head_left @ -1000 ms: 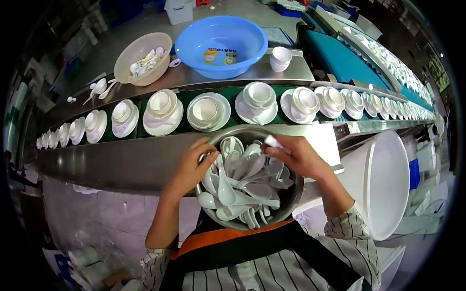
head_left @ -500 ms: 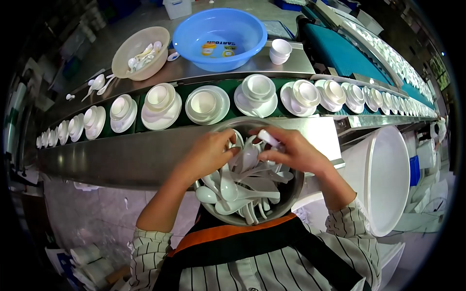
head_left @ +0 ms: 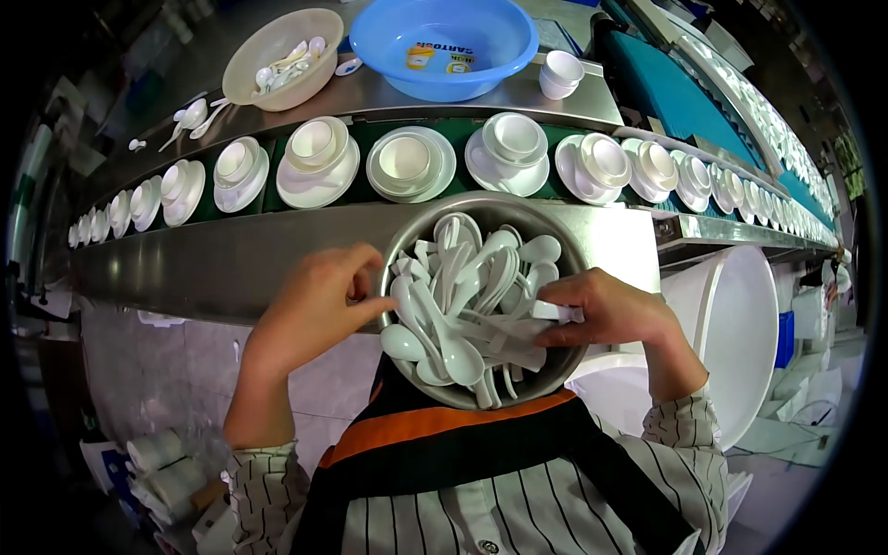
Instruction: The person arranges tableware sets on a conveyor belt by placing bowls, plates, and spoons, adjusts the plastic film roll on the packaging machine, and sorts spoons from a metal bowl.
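Observation:
A round steel bowl [head_left: 396, 242] full of white spoons [head_left: 458, 356] sits against my apron at the conveyor's near edge. My left hand [head_left: 319, 298] is just left of its rim, thumb and fingers apart, with nothing between them. At the right side of the bowl, my right hand [head_left: 610, 316] is closed on white spoons [head_left: 558, 313]. Their handle ends show between thumb and fingers, and how many it holds is hard to make out. The other spoons lie jumbled, pointing in several directions.
Beyond the bowl, a green conveyor [head_left: 363, 202] carries a row of saucers with stacked bowls and cups [head_left: 404, 159]. Behind it stand a blue basin [head_left: 444, 83], a beige basin [head_left: 282, 97] with spoons and two stacked cups [head_left: 561, 76]. A large white tub [head_left: 740, 324] is at right.
My left hand has left the spoons and moved left past the bowl's rim, its fingers opening. My right hand has shifted right and down within the bowl, still holding white spoons.

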The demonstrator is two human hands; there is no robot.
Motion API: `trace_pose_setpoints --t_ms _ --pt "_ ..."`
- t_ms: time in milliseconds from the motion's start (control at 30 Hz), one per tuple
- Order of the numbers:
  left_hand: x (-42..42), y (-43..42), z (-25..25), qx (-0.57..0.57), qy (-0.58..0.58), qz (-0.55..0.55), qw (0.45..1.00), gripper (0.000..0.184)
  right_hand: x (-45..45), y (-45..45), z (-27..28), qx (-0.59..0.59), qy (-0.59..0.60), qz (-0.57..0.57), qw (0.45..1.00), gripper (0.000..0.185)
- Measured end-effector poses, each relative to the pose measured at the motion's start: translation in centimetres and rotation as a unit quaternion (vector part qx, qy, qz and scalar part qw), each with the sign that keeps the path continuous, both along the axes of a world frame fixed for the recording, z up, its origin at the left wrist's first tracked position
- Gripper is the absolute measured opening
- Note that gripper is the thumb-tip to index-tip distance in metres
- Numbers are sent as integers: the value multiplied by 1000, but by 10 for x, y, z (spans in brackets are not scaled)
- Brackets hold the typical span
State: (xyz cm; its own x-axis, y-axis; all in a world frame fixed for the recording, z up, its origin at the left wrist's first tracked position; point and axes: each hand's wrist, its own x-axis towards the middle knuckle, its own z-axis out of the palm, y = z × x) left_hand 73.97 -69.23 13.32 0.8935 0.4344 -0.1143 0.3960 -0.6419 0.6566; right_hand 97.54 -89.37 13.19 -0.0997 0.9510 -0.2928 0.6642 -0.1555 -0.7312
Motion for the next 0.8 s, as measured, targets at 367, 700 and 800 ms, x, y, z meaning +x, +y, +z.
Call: trace_pose_setpoints --t_ms 367,700,800 --pt "44 -39 -28 88 96 -112 985 43 -27 42 -20 85 -229 145 959 43" --pt "38 -39 -49 -183 -56 -1 981 16 -17 48 0 -46 -215 157 963 32" --pt "33 -23 -48 -303 -106 27 947 11 -5 35 19 -56 -101 89 989 27"
